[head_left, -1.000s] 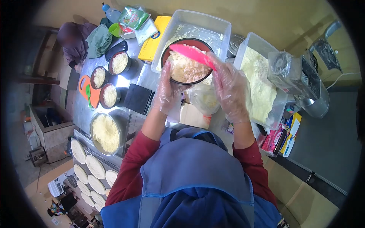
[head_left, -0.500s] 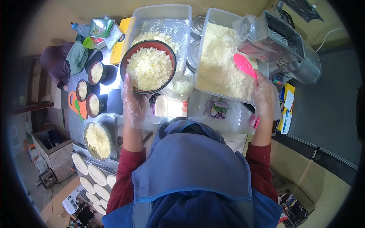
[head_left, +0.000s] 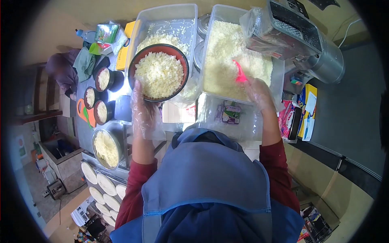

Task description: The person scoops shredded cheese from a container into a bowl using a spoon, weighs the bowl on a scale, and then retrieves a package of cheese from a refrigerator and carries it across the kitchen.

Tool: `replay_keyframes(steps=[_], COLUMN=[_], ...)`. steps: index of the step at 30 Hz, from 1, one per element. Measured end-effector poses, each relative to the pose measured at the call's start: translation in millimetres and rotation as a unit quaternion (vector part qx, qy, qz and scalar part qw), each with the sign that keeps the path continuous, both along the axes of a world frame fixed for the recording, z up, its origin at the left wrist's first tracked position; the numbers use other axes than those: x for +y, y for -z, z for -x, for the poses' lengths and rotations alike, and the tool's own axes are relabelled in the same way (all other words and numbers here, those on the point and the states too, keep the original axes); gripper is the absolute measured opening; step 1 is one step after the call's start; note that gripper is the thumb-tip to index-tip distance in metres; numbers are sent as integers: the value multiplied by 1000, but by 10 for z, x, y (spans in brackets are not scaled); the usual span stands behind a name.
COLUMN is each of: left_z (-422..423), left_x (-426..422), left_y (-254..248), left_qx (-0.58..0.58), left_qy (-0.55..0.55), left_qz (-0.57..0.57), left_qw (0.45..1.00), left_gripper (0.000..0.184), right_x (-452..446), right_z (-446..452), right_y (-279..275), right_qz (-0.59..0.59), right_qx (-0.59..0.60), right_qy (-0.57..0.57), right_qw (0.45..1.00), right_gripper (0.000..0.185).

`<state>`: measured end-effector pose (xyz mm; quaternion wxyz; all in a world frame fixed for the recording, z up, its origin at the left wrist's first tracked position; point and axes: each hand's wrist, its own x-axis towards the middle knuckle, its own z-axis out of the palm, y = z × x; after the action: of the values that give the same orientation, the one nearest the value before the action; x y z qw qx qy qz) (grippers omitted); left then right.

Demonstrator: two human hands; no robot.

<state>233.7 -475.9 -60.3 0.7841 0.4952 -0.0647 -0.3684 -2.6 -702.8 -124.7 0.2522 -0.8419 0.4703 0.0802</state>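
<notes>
My left hand (head_left: 143, 109), in a clear plastic glove, grips the near left side of a bowl (head_left: 156, 47), dark outside and red inside. White crumbly grated food (head_left: 160, 73), which looks like cheese, is heaped in it. The bowl is held over the near part of a clear plastic bin (head_left: 190, 30) with a thinner layer of the same food. My right hand (head_left: 259, 94), also gloved, is closed around a pink spoon (head_left: 240, 73). Its head is turned edge-on over or in the grated food of the fuller bin (head_left: 277, 75); I cannot tell how deep.
A metal grating machine (head_left: 289, 34) stands over the right bin's far right corner. At left are several small dark bowls (head_left: 104, 79), a metal bowl (head_left: 117, 141) and flat dough rounds (head_left: 106, 185). Another person (head_left: 65, 73) sits at the far left. Metal lids (head_left: 199, 54) lie between the bins.
My right hand has moved left over the right bin, and the pink spoon has turned from flat to edge-on. The bowl in my left hand stays nearly in place. The whole view has shifted slightly.
</notes>
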Motion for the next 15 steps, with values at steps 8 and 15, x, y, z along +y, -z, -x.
replay_keyframes(steps=[8, 15], left_z=[85, 202], left_x=[-232, -598], left_y=[-35, 170], left_qx=[-16, -58], left_qy=[45, 92], left_qz=[-25, -127], left_qw=[999, 986], left_gripper=[61, 60], right_x=[-89, 93], right_z=[244, 411], right_y=[-157, -791], right_qz=[-195, -75], right_qx=[-218, -308], right_qy=[99, 83], right_qw=[951, 945], right_gripper=[42, 31])
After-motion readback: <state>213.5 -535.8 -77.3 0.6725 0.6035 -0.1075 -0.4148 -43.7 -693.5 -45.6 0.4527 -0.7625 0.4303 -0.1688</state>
